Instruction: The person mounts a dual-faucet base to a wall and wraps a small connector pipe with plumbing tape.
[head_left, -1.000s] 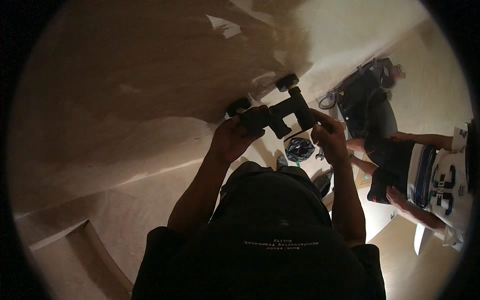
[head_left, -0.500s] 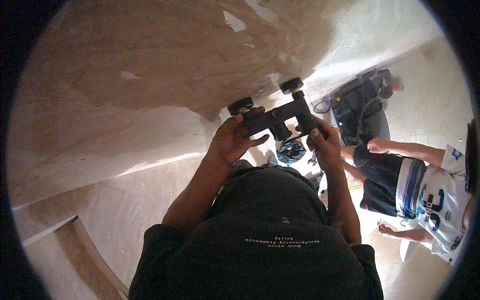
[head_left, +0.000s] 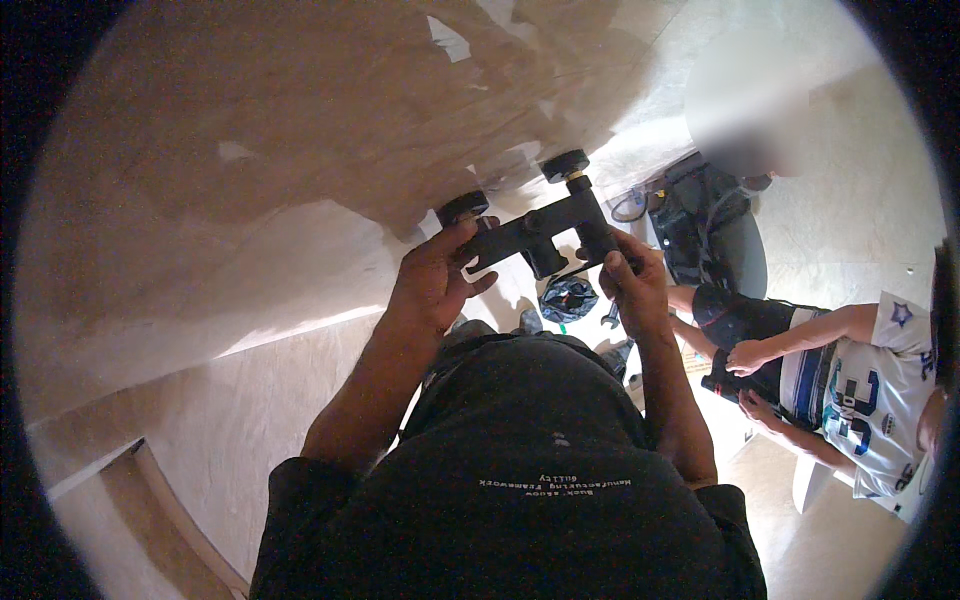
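Observation:
A matt black wall-mounted mixer tap [head_left: 530, 232] is held in front of the marble-look wall, tilted with its right end higher in the picture. Two round black wall flanges stand on its wall side, the left flange [head_left: 462, 208] and the right flange [head_left: 565, 166]; brass-coloured thread shows beside the right one. My left hand [head_left: 435, 275] grips the tap's left end, its fingers round the part close to the left flange. With thumb and fingers, my right hand [head_left: 637, 280] clasps the right end. Whether the threads are engaged cannot be made out.
Below the tap lie an open dark bag [head_left: 568, 298] and a wrench [head_left: 611, 315] on the floor. A black tool bag [head_left: 700, 215] stands by the wall at right. A co-worker [head_left: 850, 385] in a white shirt is close on my right. A wall niche [head_left: 170, 510] is at lower left.
The tap and both my hands sit slightly further left in the picture, as the view has shifted; my grip looks the same. The co-worker's hands have come closer together.

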